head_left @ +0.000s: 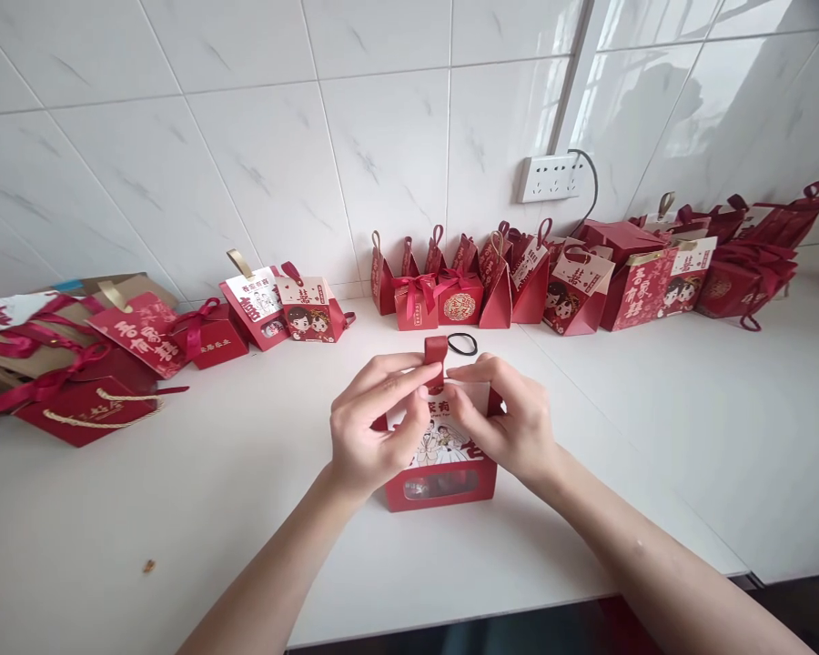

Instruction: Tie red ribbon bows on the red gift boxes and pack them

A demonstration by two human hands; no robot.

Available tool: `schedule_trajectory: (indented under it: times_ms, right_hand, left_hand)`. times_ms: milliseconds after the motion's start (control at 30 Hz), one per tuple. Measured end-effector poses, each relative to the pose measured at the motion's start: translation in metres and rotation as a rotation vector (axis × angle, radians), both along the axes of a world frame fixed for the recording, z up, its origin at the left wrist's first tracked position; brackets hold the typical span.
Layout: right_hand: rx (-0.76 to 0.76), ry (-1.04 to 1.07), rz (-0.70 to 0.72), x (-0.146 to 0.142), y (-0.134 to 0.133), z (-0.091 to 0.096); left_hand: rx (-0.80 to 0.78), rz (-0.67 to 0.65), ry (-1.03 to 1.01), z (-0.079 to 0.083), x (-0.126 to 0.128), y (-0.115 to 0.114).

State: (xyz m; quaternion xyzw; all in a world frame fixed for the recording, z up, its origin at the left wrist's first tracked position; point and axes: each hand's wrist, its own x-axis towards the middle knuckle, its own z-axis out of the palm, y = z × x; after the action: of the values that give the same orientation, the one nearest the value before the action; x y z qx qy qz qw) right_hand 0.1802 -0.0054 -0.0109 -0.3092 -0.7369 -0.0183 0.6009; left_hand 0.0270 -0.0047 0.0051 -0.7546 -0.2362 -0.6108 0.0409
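Note:
A small red gift box [440, 482] with a clear window and a cartoon couple on its flap stands on the white counter [246, 509] in front of me. My left hand [372, 428] and my right hand [509, 418] both pinch the top of the box at its red ribbon loop [436, 350]. The fingers of each hand are closed on the flap and the loop's base. Something red shows through the window.
A black hair tie [462, 343] lies just behind the box. A row of red gift boxes [491, 287] lines the tiled wall, with more at right [723, 264] and left [266, 309]. Flat red bags [82, 400] lie at far left. A wall socket [550, 177] hangs above.

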Motion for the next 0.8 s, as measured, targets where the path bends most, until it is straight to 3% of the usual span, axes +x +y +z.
schedule_trajectory:
  times_ms: [567,667,800]
  right_hand:
    - [-0.06,0.029,0.092,0.0,0.001,0.0]
    - [-0.216,0.079,0.263,0.008,0.003,0.0]
    - [-0.608,0.062,0.5,0.02,0.012,-0.002]
  left_hand:
    - [-0.049,-0.035,-0.02,0.0,-0.001,0.001]
    - [-0.054,-0.046,-0.021,-0.001,-0.003,0.001]
    - [-0.105,0.017,-0.066,-0.003,-0.008,0.005]
